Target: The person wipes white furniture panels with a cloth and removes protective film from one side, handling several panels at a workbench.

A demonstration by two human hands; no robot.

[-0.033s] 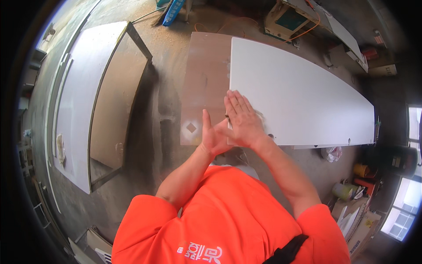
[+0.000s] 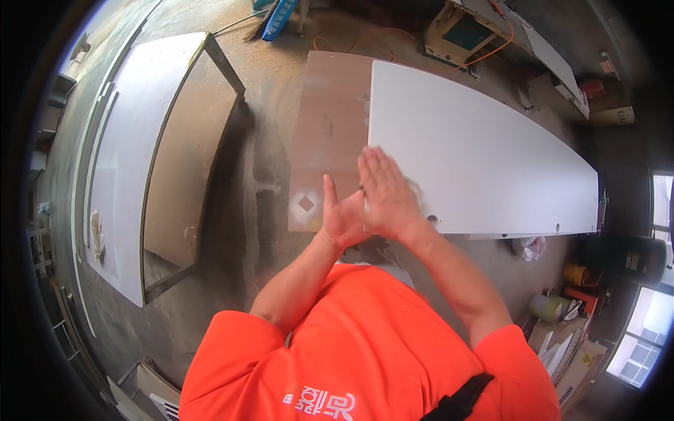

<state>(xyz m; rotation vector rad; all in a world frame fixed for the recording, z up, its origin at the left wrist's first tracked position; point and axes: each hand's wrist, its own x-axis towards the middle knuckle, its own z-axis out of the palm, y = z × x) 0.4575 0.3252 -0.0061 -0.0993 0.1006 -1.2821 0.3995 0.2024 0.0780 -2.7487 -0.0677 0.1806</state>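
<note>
A white board (image 2: pixel 477 154) lies over a brown board (image 2: pixel 319 140) in front of me. My right hand (image 2: pixel 388 193) lies over the white board's left near corner, fingers straight and close together, slightly blurred. Beneath it a pale, soft-looking thing (image 2: pixel 415 191) peeks out, mostly covered; I cannot make out its kind. Close by on the left, my left hand (image 2: pixel 344 219) is open with its thumb raised, next to that corner and partly behind the right hand. Whether the left fingers touch the board is hidden.
Another large panel on a frame (image 2: pixel 130 147) stands to the left, a pale crumpled item (image 2: pixel 97 235) on it. A blue-headed broom (image 2: pixel 279 19) and orange cord (image 2: pixel 400 31) are beyond the boards. A plastic bag (image 2: pixel 530 248) and cartons (image 2: pixel 583 365) sit on the right.
My right hand has shifted very slightly toward me and looks more blurred. My left hand stays almost where it was.
</note>
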